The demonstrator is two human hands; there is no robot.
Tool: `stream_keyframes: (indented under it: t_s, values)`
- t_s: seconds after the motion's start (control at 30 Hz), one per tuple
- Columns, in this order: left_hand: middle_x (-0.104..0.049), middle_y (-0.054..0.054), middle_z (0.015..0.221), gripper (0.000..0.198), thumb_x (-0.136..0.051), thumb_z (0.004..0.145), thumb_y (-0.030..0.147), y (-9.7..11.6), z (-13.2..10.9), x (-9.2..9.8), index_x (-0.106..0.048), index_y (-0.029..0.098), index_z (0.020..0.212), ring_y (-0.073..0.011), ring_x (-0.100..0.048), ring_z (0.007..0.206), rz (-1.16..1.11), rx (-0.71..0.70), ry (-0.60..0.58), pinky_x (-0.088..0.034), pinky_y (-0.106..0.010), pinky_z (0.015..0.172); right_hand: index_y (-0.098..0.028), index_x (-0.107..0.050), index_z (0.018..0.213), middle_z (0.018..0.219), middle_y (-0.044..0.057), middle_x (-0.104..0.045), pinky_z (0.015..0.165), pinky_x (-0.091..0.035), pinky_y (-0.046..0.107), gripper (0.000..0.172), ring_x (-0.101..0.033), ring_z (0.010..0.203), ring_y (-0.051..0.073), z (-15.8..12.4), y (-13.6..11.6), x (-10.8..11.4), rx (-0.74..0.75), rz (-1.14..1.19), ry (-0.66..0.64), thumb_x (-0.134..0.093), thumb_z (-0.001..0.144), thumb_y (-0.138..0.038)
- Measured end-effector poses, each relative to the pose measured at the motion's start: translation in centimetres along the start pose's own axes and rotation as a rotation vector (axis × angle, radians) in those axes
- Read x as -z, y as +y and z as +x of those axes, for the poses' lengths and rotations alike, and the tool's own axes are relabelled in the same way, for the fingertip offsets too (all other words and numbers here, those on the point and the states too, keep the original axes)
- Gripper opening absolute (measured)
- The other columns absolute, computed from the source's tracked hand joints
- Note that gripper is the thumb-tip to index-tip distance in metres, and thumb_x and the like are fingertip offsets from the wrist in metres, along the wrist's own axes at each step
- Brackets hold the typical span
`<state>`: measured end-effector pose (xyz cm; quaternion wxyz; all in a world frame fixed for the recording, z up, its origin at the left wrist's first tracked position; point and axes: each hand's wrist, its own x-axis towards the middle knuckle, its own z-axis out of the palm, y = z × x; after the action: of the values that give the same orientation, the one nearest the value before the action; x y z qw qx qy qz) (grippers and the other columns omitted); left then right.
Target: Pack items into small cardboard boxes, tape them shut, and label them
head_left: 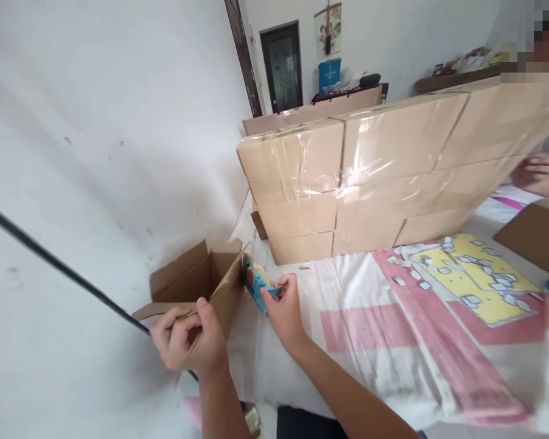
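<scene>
My left hand [190, 338] is closed, its fingers curled at the near flap of an open cardboard box [226, 292]; the flap's edge runs in between the fingers and thumb. The box stands against the white wall. My right hand [281, 308] pinches the edge of a flat blue piece [256, 281] with a brown and yellow picture on it. This piece is tilted beside the box's right wall, its top end touching or close to the cardboard. I cannot tell exactly what kind of item it is.
A wall of taped cardboard boxes [370, 177] stands across the cloth-covered table [302, 353]. Yellow sheets [480, 274] with small white pieces lie at right. Another person's hand [537, 174] shows near a second cardboard box [537, 235]. A black cable [64, 268] crosses at left.
</scene>
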<state>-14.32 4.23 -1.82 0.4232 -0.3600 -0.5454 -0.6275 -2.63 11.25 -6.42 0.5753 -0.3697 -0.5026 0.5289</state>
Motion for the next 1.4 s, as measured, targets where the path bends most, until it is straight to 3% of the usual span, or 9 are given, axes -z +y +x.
stream_keyframes:
  t_s: [0.17, 0.27, 0.4, 0.57, 0.77, 0.97, 1.07, 1.27, 1.4]
  values:
    - [-0.043, 0.005, 0.066, 0.060, -0.074, 0.072, 0.007, 4.8, -1.6, 3.6, -0.018, 0.020, 0.054, -0.0113, -0.047, 0.067, -0.212, 0.242, 0.138, -0.037, -0.032, 0.067, -0.026, -0.047, 0.082, 0.075, -0.003, -0.049, 0.051, -0.041, 0.029, 0.020, -0.049, 0.061, 0.016, -1.4, -3.5, 15.6, 0.135, -0.011, 0.124, -0.067, 0.081, -0.027]
    - [-0.047, 0.005, 0.071, 0.057, -0.072, 0.070, 0.009, 6.8, -3.2, 3.6, -0.017, 0.018, 0.057, -0.0104, -0.046, 0.070, -0.505, 0.500, 0.079, -0.039, -0.032, 0.075, -0.025, -0.046, 0.077, 0.073, -0.003, -0.049, 0.056, -0.040, 0.029, 0.026, -0.048, 0.064, 0.015, -1.2, -8.0, 24.1, 0.415, 0.073, 0.283, -0.070, 0.073, -0.018]
    - [-0.047, 0.005, 0.073, 0.047, -0.065, 0.069, 0.015, 9.1, -6.6, 2.3, -0.019, 0.018, 0.059, -0.0123, -0.048, 0.077, -0.726, 0.716, -0.087, -0.042, -0.032, 0.080, -0.026, -0.051, 0.074, 0.064, -0.004, -0.041, 0.057, -0.033, 0.030, 0.026, -0.039, 0.058, 0.015, -1.1, -16.5, 30.2, 0.813, 0.046, 0.414, -0.068, 0.064, -0.009]
    - [-0.047, 0.003, 0.077, 0.041, -0.061, 0.066, 0.012, 11.9, -10.7, 1.0, -0.021, 0.017, 0.059, -0.0112, -0.047, 0.077, -0.869, 0.879, -0.183, -0.039, -0.029, 0.078, -0.026, -0.053, 0.079, 0.072, -0.001, -0.044, 0.058, -0.029, 0.030, 0.023, -0.040, 0.062, 0.015, -0.2, -22.3, 29.7, 0.595, -0.080, 0.069, -0.061, 0.069, -0.006]
    - [-0.049, 0.002, 0.080, 0.043, -0.062, 0.069, 0.014, 13.1, -12.5, 0.9, -0.021, 0.017, 0.059, -0.0110, -0.046, 0.074, -0.926, 0.935, -0.248, -0.038, -0.027, 0.073, -0.023, -0.050, 0.080, 0.077, -0.002, -0.052, 0.060, -0.037, 0.027, 0.019, -0.051, 0.069, 0.015, 2.3, -16.5, 25.6, 0.211, -0.642, -0.583, -0.052, 0.072, -0.006]
    - [-0.053, 0.001, 0.084, 0.046, -0.066, 0.073, 0.017, 11.8, -13.0, 1.9, -0.022, 0.018, 0.059, -0.0101, -0.045, 0.070, -0.876, 0.912, -0.317, -0.036, -0.026, 0.068, -0.021, -0.063, 0.086, 0.094, 0.007, -0.069, 0.067, -0.041, 0.031, 0.023, -0.062, 0.080, 0.021, 0.7, -13.5, 24.9, 0.244, -1.181, -0.944, -0.047, 0.088, -0.005]
    - [-0.061, -0.003, 0.095, 0.047, -0.069, 0.077, 0.023, 10.9, -13.3, 2.4, -0.026, 0.019, 0.060, -0.0152, -0.054, 0.084, -0.833, 0.881, -0.358, -0.040, -0.030, 0.074, -0.023, -0.067, 0.100, 0.098, 0.006, -0.071, 0.079, -0.046, 0.036, 0.023, -0.065, 0.089, 0.023, -0.3, -14.8, 25.9, 0.404, -1.134, -0.853, -0.046, 0.097, -0.014]
    - [-0.061, -0.009, 0.131, 0.045, -0.069, 0.078, 0.059, 9.5, -13.9, 2.6, -0.054, 0.028, 0.106, -0.0273, -0.059, 0.117, -0.910, 0.761, -0.515, -0.048, -0.043, 0.093, -0.024, -0.065, 0.111, 0.109, 0.009, -0.069, 0.090, -0.051, 0.045, 0.019, -0.065, 0.103, 0.027, -2.1, -14.1, 30.3, 0.446, -0.906, -0.043, -0.060, 0.095, -0.032]
    - [-0.066, -0.013, 0.125, 0.065, -0.050, 0.082, 0.078, 8.7, -14.1, 2.8, -0.065, 0.027, 0.120, -0.0334, -0.059, 0.123, -0.984, 0.626, -0.735, -0.047, -0.053, 0.103, -0.027, -0.063, 0.121, 0.130, 0.010, -0.065, 0.093, -0.055, 0.045, 0.028, -0.065, 0.116, 0.027, -4.2, -11.1, 31.5, 0.394, -0.512, 0.055, -0.058, 0.097, -0.040]
